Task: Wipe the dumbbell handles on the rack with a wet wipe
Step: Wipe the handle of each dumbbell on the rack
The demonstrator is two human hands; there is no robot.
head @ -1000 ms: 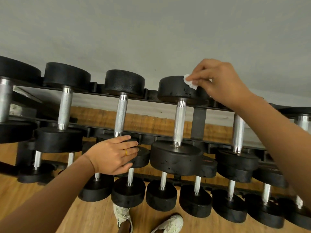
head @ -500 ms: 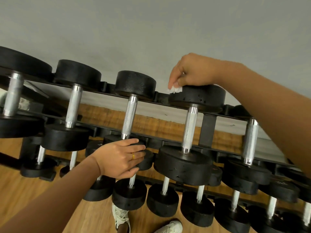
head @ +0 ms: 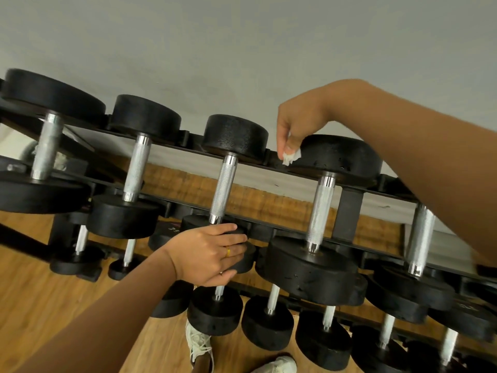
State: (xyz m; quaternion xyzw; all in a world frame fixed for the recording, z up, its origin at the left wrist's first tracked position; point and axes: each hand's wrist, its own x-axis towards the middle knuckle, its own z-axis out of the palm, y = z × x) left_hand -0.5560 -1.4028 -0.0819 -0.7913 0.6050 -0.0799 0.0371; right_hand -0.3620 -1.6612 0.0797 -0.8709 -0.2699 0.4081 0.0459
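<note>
A black two-tier rack (head: 347, 219) holds several black dumbbells with knurled silver handles. My right hand (head: 298, 125) pinches a small crumpled white wet wipe (head: 291, 156) against the left edge of a dumbbell's far weight head (head: 341, 157). That dumbbell's silver handle (head: 320, 211) runs down below the head. My left hand (head: 209, 253), wearing a gold ring, rests with curled fingers on the near head (head: 193, 223) of the dumbbell to its left; its handle (head: 223, 188) stands bare above my hand.
More dumbbells line the upper tier to the left (head: 134, 170) and right (head: 421, 238), with smaller ones on the lower tier (head: 215, 310). A grey wall rises behind. Wooden floor (head: 32, 300) and my white shoes (head: 200, 343) lie below.
My right hand slid the wipe from the top of the far weight head down over its left edge. The view shifted slightly right. My left hand stayed on the near head.
</note>
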